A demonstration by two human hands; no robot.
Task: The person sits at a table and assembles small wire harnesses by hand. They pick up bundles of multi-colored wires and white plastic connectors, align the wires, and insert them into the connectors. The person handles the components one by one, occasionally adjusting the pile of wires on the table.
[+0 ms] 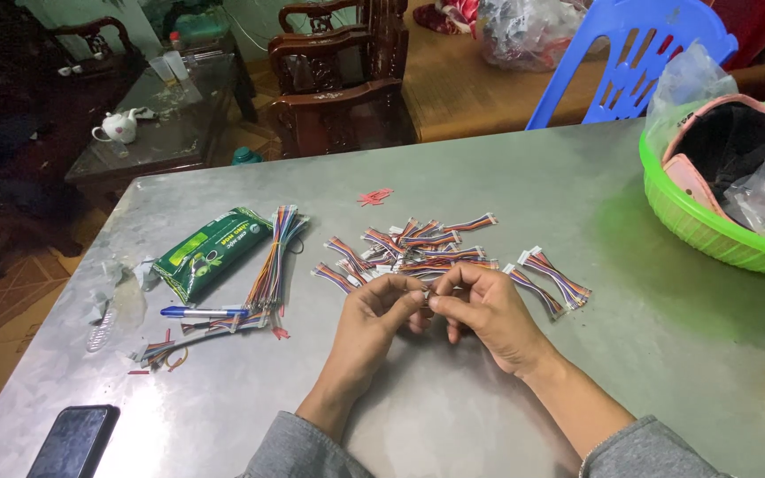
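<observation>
Both hands meet at the frame's centre, left hand (374, 312) and right hand (482, 305) pinching a small white connector (424, 299) between their fingertips, just below the pile of coloured wire pieces (418, 248). A green packet (210, 251) lies centre left. At right, a green basket (692, 226) holds plastic bags.

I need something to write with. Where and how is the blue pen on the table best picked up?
Grip the blue pen mid-barrel, coming from above with fingers on its two long sides. It lies flat, roughly left to right on the metal table; its right end touches the long wire bundle, so the bare barrel looks easiest.
</observation>
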